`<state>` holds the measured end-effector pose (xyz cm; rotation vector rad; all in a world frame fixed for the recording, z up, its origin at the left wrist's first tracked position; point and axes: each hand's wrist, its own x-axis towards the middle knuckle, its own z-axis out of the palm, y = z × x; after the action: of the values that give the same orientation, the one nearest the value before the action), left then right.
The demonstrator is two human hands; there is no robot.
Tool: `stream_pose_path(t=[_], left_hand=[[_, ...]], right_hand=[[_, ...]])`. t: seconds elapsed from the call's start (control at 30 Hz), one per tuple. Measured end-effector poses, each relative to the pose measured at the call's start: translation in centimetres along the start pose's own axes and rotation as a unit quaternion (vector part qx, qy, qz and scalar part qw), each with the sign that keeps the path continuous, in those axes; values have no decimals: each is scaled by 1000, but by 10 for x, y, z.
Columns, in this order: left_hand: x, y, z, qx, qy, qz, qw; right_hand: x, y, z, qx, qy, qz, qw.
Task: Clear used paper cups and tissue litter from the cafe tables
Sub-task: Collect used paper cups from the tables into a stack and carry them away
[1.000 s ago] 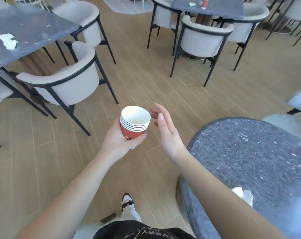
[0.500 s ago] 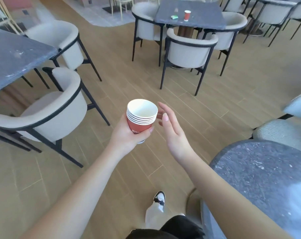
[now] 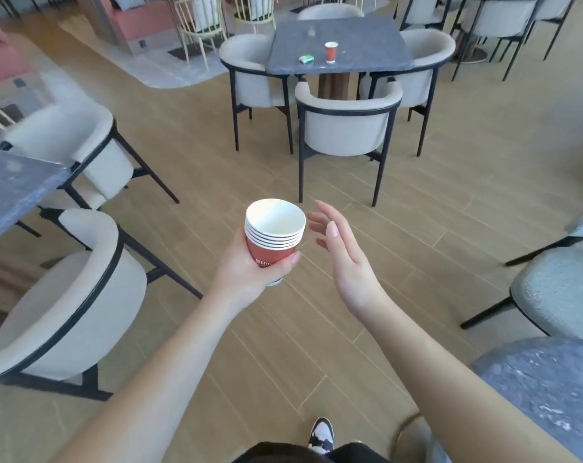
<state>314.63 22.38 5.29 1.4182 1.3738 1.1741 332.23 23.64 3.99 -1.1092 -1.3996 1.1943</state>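
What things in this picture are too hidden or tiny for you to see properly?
Head view only:
- Stack of cups: its base is hidden by the left hand, and its printed label is partly covered by fingers.
- Green item beside the lone cup on the far table: too small to identify.
- Near table: cut off by the right edge.

cup stack [image 3: 272,240]: lower wall hidden by the left hand [image 3: 246,275] (logo partly readable)
green item [image 3: 306,58]: too small to identify
grey round table [image 3: 551,389]: cut off by frame edge
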Motion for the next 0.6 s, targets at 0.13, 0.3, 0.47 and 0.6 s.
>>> stream_pose_path(t=[0.13,0.3,0.47,0.6], left_hand=[[47,-8,-2,-6,-10,0,1000],[119,-26,-5,-28,-26,-9,999],[207,-44,-19,-45,-35,-13,998],[278,-47,-36,-38,-76,-18,996]], right_hand=[[48,4,-2,-17,-4,-9,1000],[121,9,2,-30,-1,-18,999],[202,19,13,-47,12,-20,999],[264,22,17,-42,38,-12,998]])
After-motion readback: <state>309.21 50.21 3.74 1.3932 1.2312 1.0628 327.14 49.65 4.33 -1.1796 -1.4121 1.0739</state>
